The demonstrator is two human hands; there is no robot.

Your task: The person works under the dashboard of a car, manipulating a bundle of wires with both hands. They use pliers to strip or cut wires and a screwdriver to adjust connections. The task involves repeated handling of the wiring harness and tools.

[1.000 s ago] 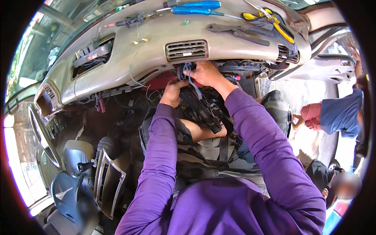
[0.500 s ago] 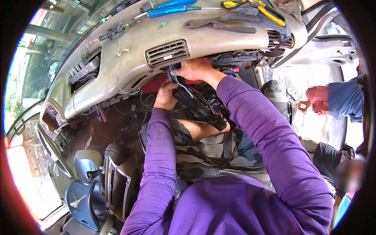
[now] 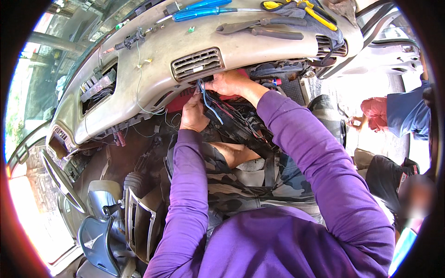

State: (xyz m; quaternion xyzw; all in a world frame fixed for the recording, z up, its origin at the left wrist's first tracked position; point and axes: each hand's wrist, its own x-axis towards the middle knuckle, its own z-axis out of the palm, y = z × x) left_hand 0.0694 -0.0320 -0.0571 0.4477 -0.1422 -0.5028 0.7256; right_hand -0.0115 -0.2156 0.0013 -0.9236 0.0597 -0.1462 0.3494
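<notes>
Under the beige dashboard, my left hand [image 3: 194, 116] is closed on a bunch of thin wires [image 3: 208, 103], one of them blue. My right hand [image 3: 229, 84] pinches the same bunch just above it, close beneath the centre air vent [image 3: 197, 63]. From there a dark wiring harness [image 3: 238, 118], with red and grey wires showing in it, runs down toward my lap. My fingertips partly hide where the wires are gripped.
On the dashboard [image 3: 153, 55] lie blue-handled screwdrivers [image 3: 199, 14], dark pliers [image 3: 259, 28] and a grey glove [image 3: 296, 18] with yellow-handled cutters [image 3: 320, 17]. A removed trim frame [image 3: 139, 222] stands at left near the gear lever. Other people are at right.
The harness below my hands has shifted and spread, with more loose wires showing. The blue wire hangs lower. Both hands stay in nearly the same place.
</notes>
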